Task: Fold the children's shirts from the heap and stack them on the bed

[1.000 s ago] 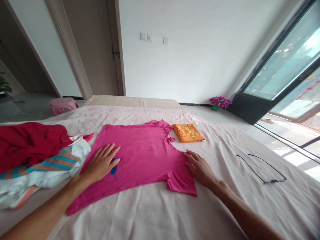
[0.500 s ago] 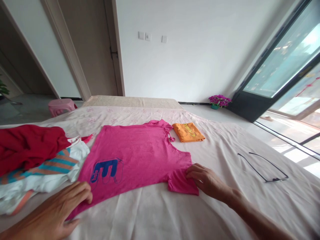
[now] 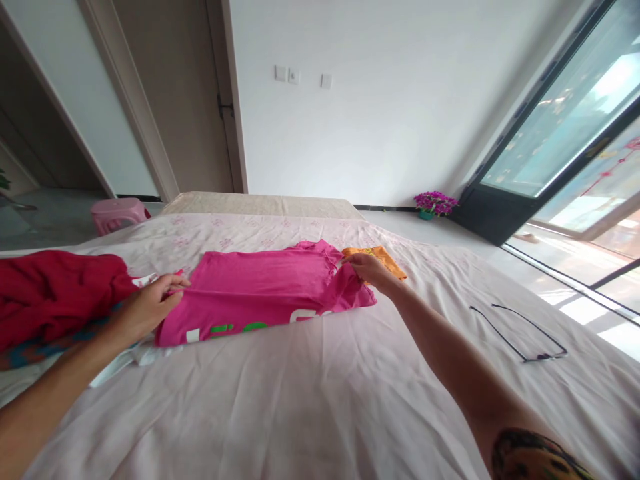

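Observation:
A pink T-shirt [image 3: 265, 293] lies on the bed, its near half folded over the far half so white and green print shows along the near edge. My left hand [image 3: 143, 308] is closed in a pinch on the shirt's left edge. My right hand [image 3: 367, 270] is closed on the shirt's right side by the sleeve. Just beyond my right hand lies a folded orange garment [image 3: 387, 260], partly hidden by the hand.
A pile of red [image 3: 55, 293], striped and white clothes sits at the left of the bed [image 3: 320, 400]. A dark wire hanger [image 3: 520, 332] lies at the right. A pink stool [image 3: 117, 213], a door and a flower pot [image 3: 433, 203] stand beyond.
Both hands took hold of the shirt's near edge and carried it away from me, folding the shirt in half. The blue print is now covered.

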The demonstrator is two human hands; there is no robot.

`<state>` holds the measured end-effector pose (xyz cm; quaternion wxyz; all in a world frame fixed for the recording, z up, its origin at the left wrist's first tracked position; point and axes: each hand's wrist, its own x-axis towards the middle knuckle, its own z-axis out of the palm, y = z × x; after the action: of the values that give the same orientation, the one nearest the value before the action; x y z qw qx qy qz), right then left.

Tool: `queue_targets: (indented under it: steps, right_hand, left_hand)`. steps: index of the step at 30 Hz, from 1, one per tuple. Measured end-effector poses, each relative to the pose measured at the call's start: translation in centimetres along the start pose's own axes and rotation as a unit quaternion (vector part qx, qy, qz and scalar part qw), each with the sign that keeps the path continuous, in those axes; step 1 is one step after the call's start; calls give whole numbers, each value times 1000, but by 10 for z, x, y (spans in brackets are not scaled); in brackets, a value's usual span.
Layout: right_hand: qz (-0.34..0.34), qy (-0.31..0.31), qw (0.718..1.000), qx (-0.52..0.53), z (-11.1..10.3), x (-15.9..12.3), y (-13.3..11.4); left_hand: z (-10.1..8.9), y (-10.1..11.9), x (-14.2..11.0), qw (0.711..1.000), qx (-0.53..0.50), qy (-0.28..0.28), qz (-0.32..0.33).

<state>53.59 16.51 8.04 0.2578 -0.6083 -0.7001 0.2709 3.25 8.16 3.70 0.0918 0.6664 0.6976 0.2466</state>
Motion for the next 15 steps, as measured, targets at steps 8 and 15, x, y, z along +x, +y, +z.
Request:
queue_targets:
  steps: [8,15]
  right_hand:
    - [-91,31,989,-116,18,-33,23]
    - [-239,-17,925,-296,43,-66,17]
  left_hand:
    - [11,-4,-32,981,54,-27,187]
    - [21,4,-59,951,118,-32,286]
